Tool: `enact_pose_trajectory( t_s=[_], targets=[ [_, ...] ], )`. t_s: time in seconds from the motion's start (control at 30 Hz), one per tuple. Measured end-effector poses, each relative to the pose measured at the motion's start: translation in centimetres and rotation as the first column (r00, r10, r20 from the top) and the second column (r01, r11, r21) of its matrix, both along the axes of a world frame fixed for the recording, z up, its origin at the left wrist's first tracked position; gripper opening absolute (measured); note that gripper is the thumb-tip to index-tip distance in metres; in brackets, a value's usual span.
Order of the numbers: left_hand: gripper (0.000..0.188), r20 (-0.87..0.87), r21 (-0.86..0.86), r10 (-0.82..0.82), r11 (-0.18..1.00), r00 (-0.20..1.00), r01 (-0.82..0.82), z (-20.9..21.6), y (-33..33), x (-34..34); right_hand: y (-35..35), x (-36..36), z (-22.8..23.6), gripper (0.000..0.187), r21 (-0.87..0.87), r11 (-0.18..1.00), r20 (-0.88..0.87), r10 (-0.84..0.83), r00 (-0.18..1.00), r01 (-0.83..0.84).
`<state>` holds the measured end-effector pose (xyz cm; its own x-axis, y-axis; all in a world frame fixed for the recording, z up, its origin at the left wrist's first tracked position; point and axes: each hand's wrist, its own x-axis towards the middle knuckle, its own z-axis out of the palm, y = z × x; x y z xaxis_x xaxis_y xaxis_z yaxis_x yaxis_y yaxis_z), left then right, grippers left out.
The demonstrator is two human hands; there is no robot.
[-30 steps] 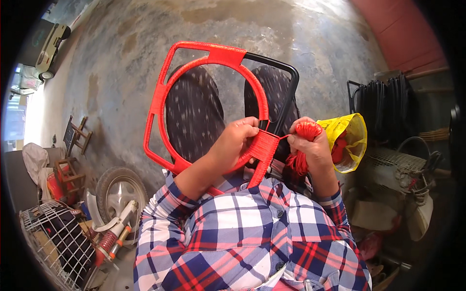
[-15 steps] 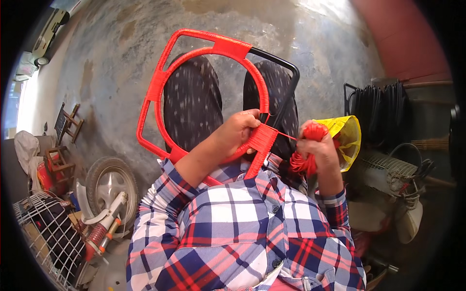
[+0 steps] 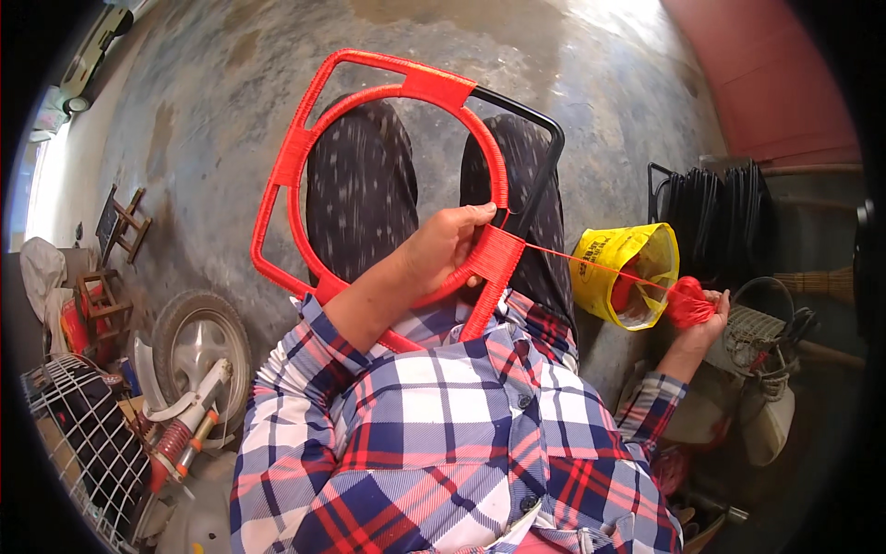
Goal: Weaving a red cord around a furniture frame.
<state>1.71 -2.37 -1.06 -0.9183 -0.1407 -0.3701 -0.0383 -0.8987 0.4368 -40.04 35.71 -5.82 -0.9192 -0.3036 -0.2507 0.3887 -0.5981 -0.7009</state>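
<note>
Across my lap lies a metal frame, a rounded square with a ring inside it. Red cord wraps most of it, while bare black tube shows at the upper right corner. My left hand grips the ring at its lower right, thumb on top, beside a wide red-wrapped band. Out to the right, my right hand is closed on a bundle of red cord. A taut red strand runs from that bundle to the wrapped band, passing over a yellow bag.
Several black frames stand stacked at the right. A wheel and a white wire basket are at the lower left. Small wooden stools sit farther left on the concrete floor. A broom lies at the right.
My right hand has swung outward to the right with the cord bundle, drawing the strand long and straight. My left hand keeps its grip; the frame has shifted slightly left.
</note>
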Motion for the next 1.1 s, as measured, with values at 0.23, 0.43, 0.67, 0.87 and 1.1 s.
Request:
enact_pose_trajectory(
  t_s=[0.23,0.43,0.67,0.87,1.1],
  targets=[
    [0.036,-0.020,-0.015,0.063,0.998,0.998,-0.063,0.4,0.2,0.2,-8.8,10.7,5.6,0.056,0.111,0.945,-0.127,0.320,0.939,-0.307],
    [0.034,-0.114,0.058,0.189,0.981,0.975,-0.183,1.9,0.9,0.6,-18.9,22.6,10.7,0.046,0.930,0.162,-0.231,0.956,-0.182,-0.329],
    [0.058,-0.141,0.074,0.092,0.994,0.986,-0.082,2.4,1.0,0.3,-23.5,25.3,10.2,0.078,0.922,0.220,-0.197,0.975,0.102,-0.319],
    [0.037,-0.039,0.030,0.148,0.989,0.988,-0.147,2.5,1.1,0.1,-24.1,24.3,8.9,0.069,0.620,0.426,-0.327,0.904,0.276,-0.659],
    [0.036,0.026,-0.503,0.546,0.731,0.837,-0.461,0.7,1.1,0.6,-24.8,24.5,9.5,0.062,0.593,0.714,-0.513,0.692,0.508,-0.372]
  ],
)
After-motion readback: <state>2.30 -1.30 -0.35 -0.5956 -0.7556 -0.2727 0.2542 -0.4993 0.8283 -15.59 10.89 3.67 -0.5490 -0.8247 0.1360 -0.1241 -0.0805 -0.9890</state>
